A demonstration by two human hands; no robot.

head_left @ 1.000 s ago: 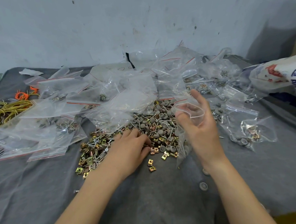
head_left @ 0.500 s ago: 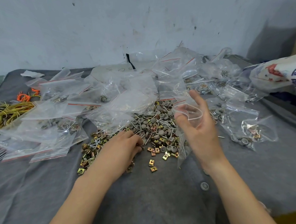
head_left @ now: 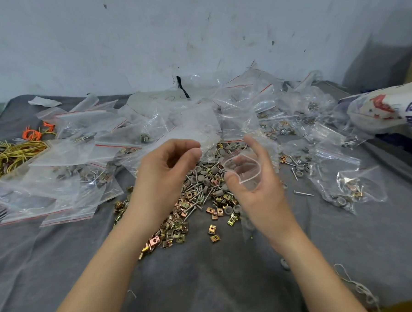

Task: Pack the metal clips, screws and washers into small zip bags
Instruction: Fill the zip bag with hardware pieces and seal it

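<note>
A loose pile lies on the grey cloth [head_left: 193, 286]: brass-coloured metal clips [head_left: 176, 230] nearest me, thin screws [head_left: 196, 196] in the middle and grey round washers [head_left: 207, 177] behind. My left hand [head_left: 163, 175] hovers above the pile with curled fingers, thumb and forefinger pinched together; any piece between them is hidden. My right hand [head_left: 260, 197] holds a small clear zip bag [head_left: 243, 173] by its rim, mouth spread open and turned toward my left hand a short gap away.
Flat zip bags [head_left: 63, 172] with red seal lines are heaped on the left. Filled bags [head_left: 341, 189] lie on the right. Yellow wires [head_left: 7, 155] and orange bands [head_left: 33, 133] sit far left, a printed white sack [head_left: 388, 110] far right, a wall behind.
My left hand has lifted off the clip pile and risen toward the bag's mouth with its fingers curled. My right hand has kept the open bag, lowering it slightly toward the left hand.
</note>
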